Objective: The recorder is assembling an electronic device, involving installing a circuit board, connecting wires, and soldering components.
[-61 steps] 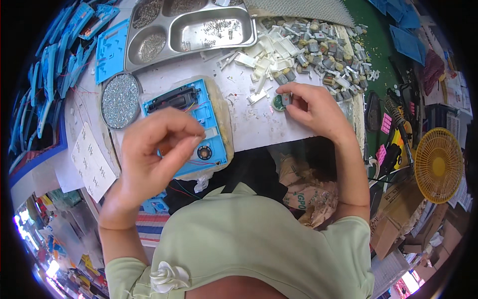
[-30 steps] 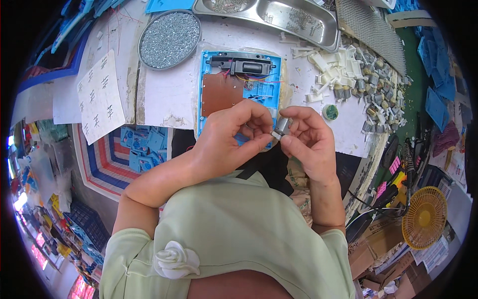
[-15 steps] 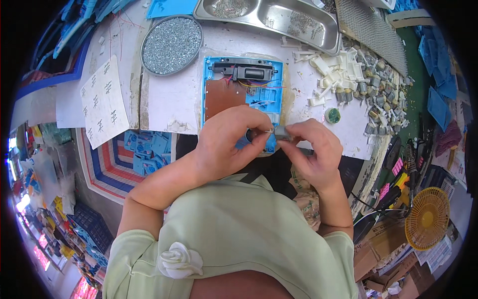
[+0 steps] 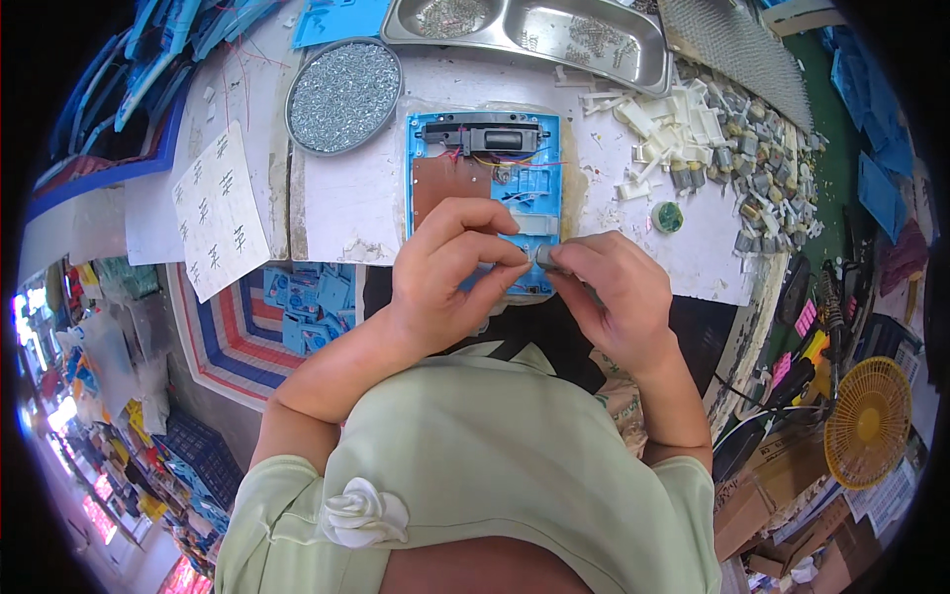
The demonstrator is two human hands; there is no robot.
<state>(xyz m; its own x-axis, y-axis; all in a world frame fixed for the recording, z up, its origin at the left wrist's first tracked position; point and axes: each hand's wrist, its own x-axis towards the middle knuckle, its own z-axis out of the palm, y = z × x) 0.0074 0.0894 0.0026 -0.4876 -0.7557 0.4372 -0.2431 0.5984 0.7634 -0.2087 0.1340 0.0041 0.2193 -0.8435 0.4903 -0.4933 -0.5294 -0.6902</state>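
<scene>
A blue plastic housing (image 4: 552,183) lies before me, with a brown board (image 4: 445,183) on its left side and a black part (image 4: 490,139) with thin wires across its top. Over its lower half, both hands meet fingertip to fingertip. My right hand (image 4: 618,292) pinches a small grey motor (image 4: 544,256) between thumb and fingers. Close against it, my left hand (image 4: 450,262) is closed in a pinch; what its fingertips hold is too small to make out. A pale strip (image 4: 534,225) lies across the housing just above the fingertips.
At the back left stands a round tray (image 4: 344,97) of small metal pieces, beside a compartmented steel tray (image 4: 594,45) holding springs. White plastic parts (image 4: 683,124) and several grey motors (image 4: 767,163) are heaped at the right, near a small green-topped round container (image 4: 667,217). A paper sheet (image 4: 223,213) lies left.
My fingertips and the motor have shifted slightly left and down, and the motor is now more covered by my right fingers. The pale strip across the housing now shows more plainly.
</scene>
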